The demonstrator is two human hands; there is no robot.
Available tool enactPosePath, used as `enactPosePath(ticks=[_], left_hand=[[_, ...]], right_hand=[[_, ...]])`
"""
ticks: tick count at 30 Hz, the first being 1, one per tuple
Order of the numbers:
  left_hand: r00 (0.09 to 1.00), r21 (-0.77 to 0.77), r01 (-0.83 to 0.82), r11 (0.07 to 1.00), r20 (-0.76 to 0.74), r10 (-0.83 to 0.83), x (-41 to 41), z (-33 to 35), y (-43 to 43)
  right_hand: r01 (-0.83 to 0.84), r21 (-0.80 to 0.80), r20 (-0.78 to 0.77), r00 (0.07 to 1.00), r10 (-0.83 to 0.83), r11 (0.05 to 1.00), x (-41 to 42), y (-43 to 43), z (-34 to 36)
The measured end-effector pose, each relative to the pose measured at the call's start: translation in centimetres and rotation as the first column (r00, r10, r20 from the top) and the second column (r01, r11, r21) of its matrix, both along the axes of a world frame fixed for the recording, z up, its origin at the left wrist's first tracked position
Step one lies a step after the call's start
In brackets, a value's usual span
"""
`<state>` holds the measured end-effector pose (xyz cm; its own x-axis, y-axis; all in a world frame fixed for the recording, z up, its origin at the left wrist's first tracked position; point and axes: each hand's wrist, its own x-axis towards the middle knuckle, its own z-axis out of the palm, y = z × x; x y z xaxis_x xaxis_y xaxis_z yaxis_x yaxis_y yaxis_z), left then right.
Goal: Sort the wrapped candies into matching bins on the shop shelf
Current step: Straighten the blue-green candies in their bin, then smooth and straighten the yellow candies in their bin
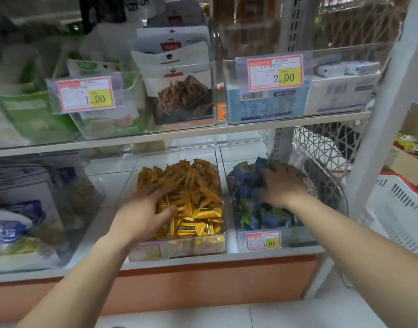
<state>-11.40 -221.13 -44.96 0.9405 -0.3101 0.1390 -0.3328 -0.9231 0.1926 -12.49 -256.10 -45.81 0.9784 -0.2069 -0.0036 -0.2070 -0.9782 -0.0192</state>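
Down at lower centre, the left hand point(144, 214) lies spread and loose on orange-yellow candies point(193, 185) in a clear bin point(191, 248). The right hand point(283, 185) digs into blue-green candies point(250, 209), grip unclear, behind a price tag point(263, 241) reading "1.00".

Two bare hands: the left hand point(144, 210) and the right hand point(283, 185). Two candy bins, the yellow bin point(193, 247) and the blue bin point(300, 237), each heaped with wrapped candies point(196, 185) too many to count. Four price tags point(275, 72). Two shelves point(179, 136).
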Motion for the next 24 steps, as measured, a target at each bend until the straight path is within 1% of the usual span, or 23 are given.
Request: enactPosePath(ticks=[1,2,3,4,5,6,7,9,11,12,13,14,15,16,17,19,20,21,22,24], left_hand=[[1.000,-0.051,0.000,0.999,-0.014,0.000,-0.3,-0.4,0.4],[0.999,-0.101,-0.005,0.995,-0.033,0.002,-0.5,-0.8,0.5],[0.999,-0.137,-0.013,0.991,-0.049,0.007,-0.6,-1.1,0.3],[0.999,-0.141,-0.020,0.990,-0.053,0.012,-0.6,-1.3,-0.1],[0.999,-0.107,-0.022,0.994,-0.035,0.019,-0.4,-1.3,-0.5],[0.999,-0.046,-0.034,0.998,0.006,0.035,-0.4,-1.3,-0.9],[0.996,0.023,-0.064,0.998,0.062,0.062,-0.3,-1.3,-1.0],[0.975,0.153,-0.151,0.977,0.184,0.122,-0.4,-1.2,-0.6],[0.965,0.243,-0.210,0.947,0.205,0.161,-0.5,-1.3,0.4],[0.967,0.225,-0.205,0.953,0.196,0.162,-0.6,-1.4,0.8],[0.972,0.162,-0.174,0.971,0.188,0.143,-0.6,-1.4,0.9],[0.976,0.040,-0.129,0.991,0.184,0.119,-0.8,-1.3,0.8],[0.980,-0.088,-0.080,0.993,0.175,0.094,-1.0,-1.2,0.5],[0.984,-0.170,-0.034,0.985,0.167,0.063,-0.9,-1.3,0.2],[0.987,-0.157,0.015,0.988,0.160,0.011,-0.9,-1.4,-0.1],[0.994,-0.002,0.076,0.997,0.080,-0.075,-0.3,-2.1,-0.5],[0.996,0.068,0.085,0.994,0.029,-0.087,0.1,-2.4,-0.4],[0.997,0.102,0.078,0.992,0.010,-0.079,0.5,-2.7,-0.3],[0.998,0.103,0.060,0.993,0.029,-0.063,0.7,-2.9,-0.2],[0.995,0.085,0.004,0.996,0.103,-0.013,0.7,-3.3,0.0]], right_hand=[[-0.036,0.072,0.093,0.995,0.029,0.997,0.1,1.2,0.6],[-0.113,0.178,0.198,0.977,0.077,0.977,0.1,2.7,1.3],[-0.214,0.284,0.291,0.948,0.129,0.935,0.2,4.5,2.1],[-0.313,0.340,0.356,0.916,0.187,0.887,0.3,6.5,2.8],[-0.408,0.327,0.383,0.882,0.275,0.853,0.4,8.6,3.5],[-0.495,0.269,0.369,0.845,0.386,0.826,0.6,10.7,3.9],[-0.568,0.201,0.317,0.808,0.496,0.798,1.0,12.6,3.9],[-0.661,0.080,0.114,0.750,0.652,0.746,2.1,15.2,3.4],[-0.677,-0.053,-0.104,0.735,0.670,0.734,3.5,15.8,2.7],[-0.668,-0.115,-0.171,0.743,0.647,0.736,4.2,15.6,2.5],[-0.647,-0.151,-0.199,0.760,0.619,0.747,4.7,15.3,2.6],[-0.616,-0.157,-0.197,0.786,0.587,0.772,5.2,14.7,2.8],[-0.581,-0.137,-0.180,0.811,0.557,0.802,5.6,14.2,3.2],[-0.556,-0.116,-0.158,0.828,0.538,0.823,5.9,13.7,3.6],[-0.547,-0.109,-0.126,0.836,0.535,0.830,6.0,13.4,3.7],[-0.540,-0.087,-0.027,0.841,0.540,0.837,6.4,13.3,3.6],[-0.532,-0.054,0.023,0.846,0.533,0.845,6.6,13.5,3.3],[-0.521,-0.025,0.048,0.852,0.522,0.853,6.9,13.7,3.0],[-0.506,-0.025,0.048,0.861,0.506,0.862,7.3,13.9,2.6],[-0.434,-0.058,-0.024,0.901,0.434,0.899,8.0,14.4,1.9]])
